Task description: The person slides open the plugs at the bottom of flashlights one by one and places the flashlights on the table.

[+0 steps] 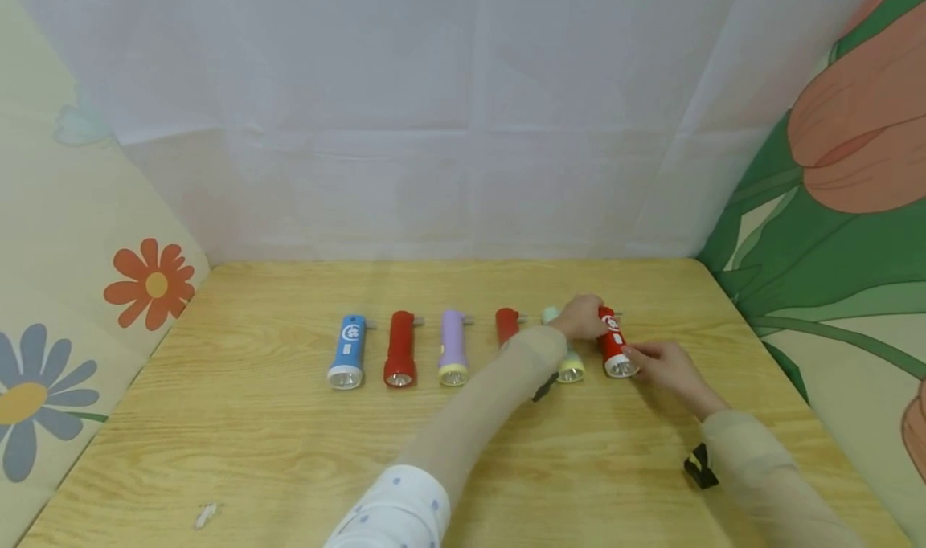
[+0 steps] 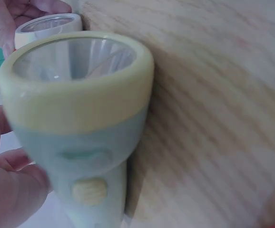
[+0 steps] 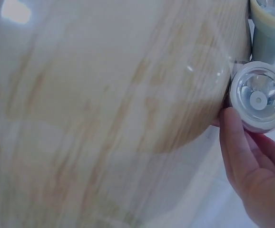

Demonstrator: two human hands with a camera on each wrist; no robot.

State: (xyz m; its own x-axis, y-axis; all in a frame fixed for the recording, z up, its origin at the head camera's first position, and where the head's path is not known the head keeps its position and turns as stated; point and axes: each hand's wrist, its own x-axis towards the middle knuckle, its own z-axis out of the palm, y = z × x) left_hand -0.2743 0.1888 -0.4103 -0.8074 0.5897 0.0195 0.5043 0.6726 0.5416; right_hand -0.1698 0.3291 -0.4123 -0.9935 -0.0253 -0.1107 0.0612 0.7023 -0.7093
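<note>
A red flashlight [image 1: 612,341] with a white head and a white printed mark lies at the right end of a row. My right hand [image 1: 669,369] holds its head end, thumb and fingers at the white rim [image 3: 237,97]. At the tail end of the same flashlight is my left hand [image 1: 581,316], its fingers gripping the body there. A mint-green flashlight with a pale yellow head [image 1: 570,370] lies just left of it, partly covered by the left hand and wrist. It fills much of the left wrist view, where its yellow switch [image 2: 90,191] shows.
Further left along the row lie a red flashlight [image 1: 507,323] half hidden by the left arm, a purple one [image 1: 452,343], another red one [image 1: 400,351] and a blue one [image 1: 347,351]. A small white scrap [image 1: 206,516] lies on the wooden table [image 1: 253,427] at front left.
</note>
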